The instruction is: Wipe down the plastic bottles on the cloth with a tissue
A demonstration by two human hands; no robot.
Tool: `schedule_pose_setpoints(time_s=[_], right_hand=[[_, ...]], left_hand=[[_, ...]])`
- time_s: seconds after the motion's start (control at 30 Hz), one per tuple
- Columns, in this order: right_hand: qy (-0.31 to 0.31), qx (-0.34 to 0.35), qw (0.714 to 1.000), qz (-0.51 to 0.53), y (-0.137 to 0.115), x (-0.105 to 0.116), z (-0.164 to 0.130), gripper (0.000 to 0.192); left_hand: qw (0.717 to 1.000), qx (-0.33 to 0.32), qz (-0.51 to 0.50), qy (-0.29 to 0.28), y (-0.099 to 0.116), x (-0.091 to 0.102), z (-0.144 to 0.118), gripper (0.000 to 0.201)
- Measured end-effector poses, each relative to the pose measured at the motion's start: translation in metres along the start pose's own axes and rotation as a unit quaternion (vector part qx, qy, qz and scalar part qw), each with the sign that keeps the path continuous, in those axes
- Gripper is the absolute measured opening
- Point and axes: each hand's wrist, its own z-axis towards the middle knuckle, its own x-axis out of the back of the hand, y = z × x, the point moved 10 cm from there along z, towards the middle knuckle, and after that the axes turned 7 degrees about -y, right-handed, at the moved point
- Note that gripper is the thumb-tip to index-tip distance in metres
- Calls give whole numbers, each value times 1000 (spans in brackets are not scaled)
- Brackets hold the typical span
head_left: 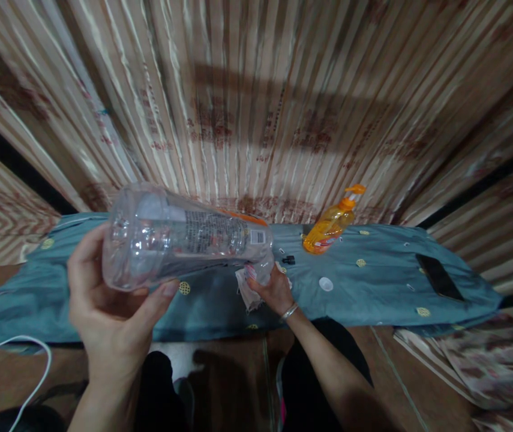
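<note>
A large clear plastic bottle (206, 231) lies tilted on its side in the air, its base toward me at the left and its neck toward the middle. It has a printed label with a barcode and an orange edge. My left hand (112, 294) is wrapped round the base end. At the neck end, my right hand (276, 291) is closed on a pale cloth (249, 293) pressed near the bottle's neck. Part of the cloth hangs below, and the bottle hides some of the fingers.
On the teal cloth-covered table (373, 288) stand an orange pump bottle (328, 228), a small black piece (288, 260), a round white cap (326, 284) and a dark phone (439, 277). Patterned curtains (256, 120) hang behind. A white cable (42, 351) loops at the lower left.
</note>
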Motion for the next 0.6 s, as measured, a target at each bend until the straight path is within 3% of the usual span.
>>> schedule_pose_setpoints(time_s=[0.6], right_hand=[[6, 15, 1000, -18, 3, -1, 0, 62]], left_hand=[[1000, 1, 7, -15, -4, 1, 12, 122]])
